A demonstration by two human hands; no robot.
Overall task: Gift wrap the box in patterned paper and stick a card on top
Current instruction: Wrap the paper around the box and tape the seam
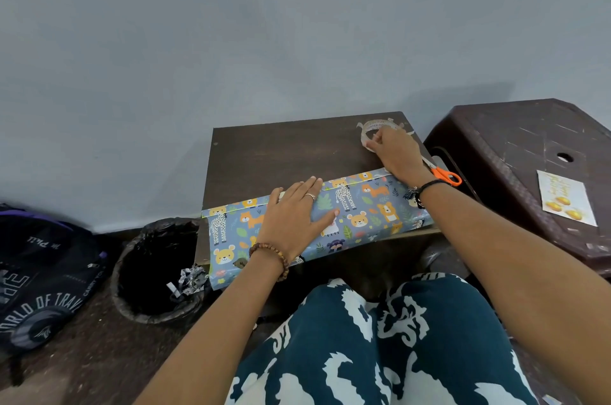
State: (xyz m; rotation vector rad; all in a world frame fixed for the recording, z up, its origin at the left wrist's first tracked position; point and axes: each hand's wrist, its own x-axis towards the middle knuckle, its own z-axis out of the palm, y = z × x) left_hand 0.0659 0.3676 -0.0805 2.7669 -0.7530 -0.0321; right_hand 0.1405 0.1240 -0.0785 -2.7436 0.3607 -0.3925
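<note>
The box lies along the front of the small dark table, covered in blue paper with animal prints. My left hand rests flat on top of the paper with straight fingers. My right hand reaches to the table's far right corner and pinches the roll of clear tape. A white card with gold lettering lies on the brown plastic stool at the right.
Orange-handled scissors lie at the table's right edge, partly under my right wrist. A black-lined waste bin with paper scraps stands left of the table, and a dark backpack lies further left. A grey wall is behind.
</note>
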